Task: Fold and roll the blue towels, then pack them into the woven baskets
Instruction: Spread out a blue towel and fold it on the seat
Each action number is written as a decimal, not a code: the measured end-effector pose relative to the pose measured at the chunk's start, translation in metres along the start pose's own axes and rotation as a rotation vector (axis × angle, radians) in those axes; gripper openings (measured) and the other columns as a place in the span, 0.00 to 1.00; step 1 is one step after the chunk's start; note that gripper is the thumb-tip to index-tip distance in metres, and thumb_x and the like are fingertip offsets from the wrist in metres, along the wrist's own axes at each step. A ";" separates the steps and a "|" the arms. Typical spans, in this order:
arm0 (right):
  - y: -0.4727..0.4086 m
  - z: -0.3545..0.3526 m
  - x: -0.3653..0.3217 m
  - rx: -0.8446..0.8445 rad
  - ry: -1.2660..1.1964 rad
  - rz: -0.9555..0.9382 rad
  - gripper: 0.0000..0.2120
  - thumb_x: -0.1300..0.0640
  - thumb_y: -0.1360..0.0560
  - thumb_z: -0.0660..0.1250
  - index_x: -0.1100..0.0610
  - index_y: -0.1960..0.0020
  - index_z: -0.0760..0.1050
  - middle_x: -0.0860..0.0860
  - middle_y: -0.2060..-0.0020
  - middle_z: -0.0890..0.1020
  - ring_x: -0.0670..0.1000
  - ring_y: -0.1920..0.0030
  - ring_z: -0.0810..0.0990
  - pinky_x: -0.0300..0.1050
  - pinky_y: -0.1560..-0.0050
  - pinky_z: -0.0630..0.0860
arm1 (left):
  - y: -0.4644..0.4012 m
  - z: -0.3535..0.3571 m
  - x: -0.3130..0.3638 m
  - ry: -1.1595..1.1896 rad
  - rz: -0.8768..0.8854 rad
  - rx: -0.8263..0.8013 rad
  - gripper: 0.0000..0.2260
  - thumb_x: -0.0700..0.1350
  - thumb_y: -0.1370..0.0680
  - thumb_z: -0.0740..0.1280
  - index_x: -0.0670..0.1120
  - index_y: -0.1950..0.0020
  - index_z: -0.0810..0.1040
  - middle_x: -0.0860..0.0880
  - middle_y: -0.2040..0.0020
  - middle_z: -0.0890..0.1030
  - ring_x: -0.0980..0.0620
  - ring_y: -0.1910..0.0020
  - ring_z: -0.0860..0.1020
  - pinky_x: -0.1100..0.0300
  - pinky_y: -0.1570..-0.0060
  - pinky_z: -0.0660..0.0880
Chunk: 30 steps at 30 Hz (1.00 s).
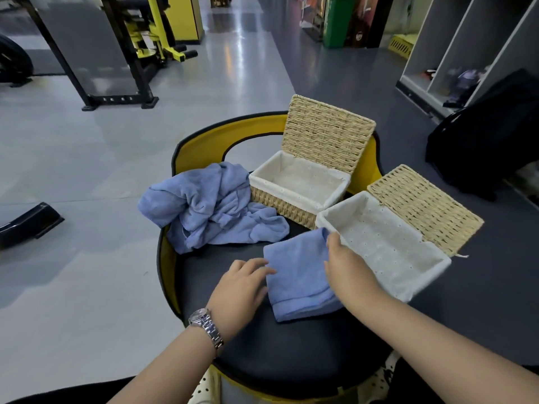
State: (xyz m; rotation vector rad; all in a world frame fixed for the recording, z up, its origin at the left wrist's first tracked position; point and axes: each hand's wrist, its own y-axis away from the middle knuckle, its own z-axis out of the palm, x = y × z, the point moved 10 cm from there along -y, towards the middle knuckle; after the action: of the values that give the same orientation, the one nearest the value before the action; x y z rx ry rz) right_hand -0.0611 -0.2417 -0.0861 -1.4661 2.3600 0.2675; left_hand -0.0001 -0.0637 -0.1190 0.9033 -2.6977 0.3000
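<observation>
Folded blue towel flat on the dark seat, long axis running 12 to 6. Left hand presses its 9 o'clock edge, fingers spread. Right hand pinches the 1 o'clock corner (nearer basket just beside, still empty). Rolling likely starts from 6.

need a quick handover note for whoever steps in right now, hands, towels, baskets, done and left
Left hand: open, fingers flat on the left edge of the folded blue towel.
Right hand: grip pinches that towel's far right corner.
Folded towel lies on the dark seat pad, just left of the near basket.
Crumpled blue towels sit in a pile left of the far basket.
Both baskets have lids open and hold nothing but white liners.
Done: one towel folded flat.
Left: roll it, pack it, then fold, roll and pack the pile.
</observation>
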 end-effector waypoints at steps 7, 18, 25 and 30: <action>0.019 0.045 0.015 -0.225 0.531 -0.116 0.19 0.64 0.23 0.57 0.56 0.33 0.64 0.56 0.43 0.76 0.56 0.45 0.78 0.47 0.51 0.73 | 0.004 0.038 -0.002 -0.072 -0.004 -0.163 0.20 0.60 0.23 0.52 0.62 0.33 0.70 0.51 0.29 0.68 0.46 0.45 0.74 0.50 0.44 0.75; 0.023 0.061 -0.012 -0.167 0.337 -0.238 0.09 0.53 0.25 0.67 0.55 0.47 0.77 0.55 0.54 0.78 0.58 0.53 0.77 0.50 0.55 0.74 | 0.010 0.025 -0.042 0.097 -0.256 -0.215 0.09 0.56 0.24 0.64 0.61 0.45 0.79 0.58 0.56 0.79 0.54 0.50 0.76 0.62 0.54 0.70; 0.008 0.054 -0.042 0.031 0.506 -0.367 0.17 0.54 0.38 0.77 0.52 0.50 0.81 0.51 0.59 0.78 0.55 0.59 0.74 0.49 0.57 0.67 | 0.016 0.019 0.002 -0.180 0.048 -0.060 0.18 0.59 0.39 0.74 0.63 0.51 0.78 0.59 0.49 0.77 0.53 0.55 0.76 0.59 0.61 0.73; -0.001 0.074 -0.022 -0.051 0.563 -0.320 0.22 0.50 0.39 0.79 0.54 0.47 0.82 0.51 0.57 0.82 0.56 0.61 0.77 0.50 0.58 0.60 | 0.021 0.028 0.003 -0.208 0.075 -0.083 0.23 0.62 0.42 0.74 0.64 0.49 0.75 0.60 0.46 0.77 0.55 0.53 0.77 0.61 0.59 0.73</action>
State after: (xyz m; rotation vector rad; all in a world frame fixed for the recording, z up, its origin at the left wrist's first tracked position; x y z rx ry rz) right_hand -0.0372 -0.1984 -0.1456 -2.1335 2.4681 -0.1964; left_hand -0.0208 -0.0571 -0.1469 0.8540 -2.9149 0.1134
